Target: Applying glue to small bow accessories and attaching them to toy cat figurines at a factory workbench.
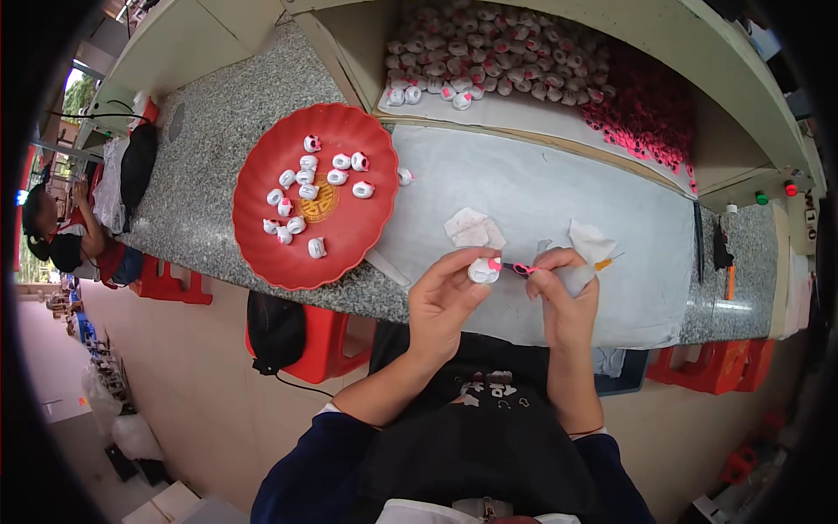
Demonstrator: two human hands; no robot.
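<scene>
My left hand pinches a small white toy head with a pink patch on its upper right side. Close to its right, my right hand grips a tiny pink-and-black part between thumb and fingers, its dark end pointing at the head; whether they touch I cannot tell. A translucent bottle with an orange-yellow needle tip also rests in my right hand, partly hidden by the fingers. A crumpled white tissue lies on the pale sheet beyond my left hand, and another tissue beyond my right.
A red scalloped tray at the left bears several white heads. At the back, a shelf holds a heap of white heads beside a pile of pink-and-black parts. Red stools stand below the table. Another person sits at far left.
</scene>
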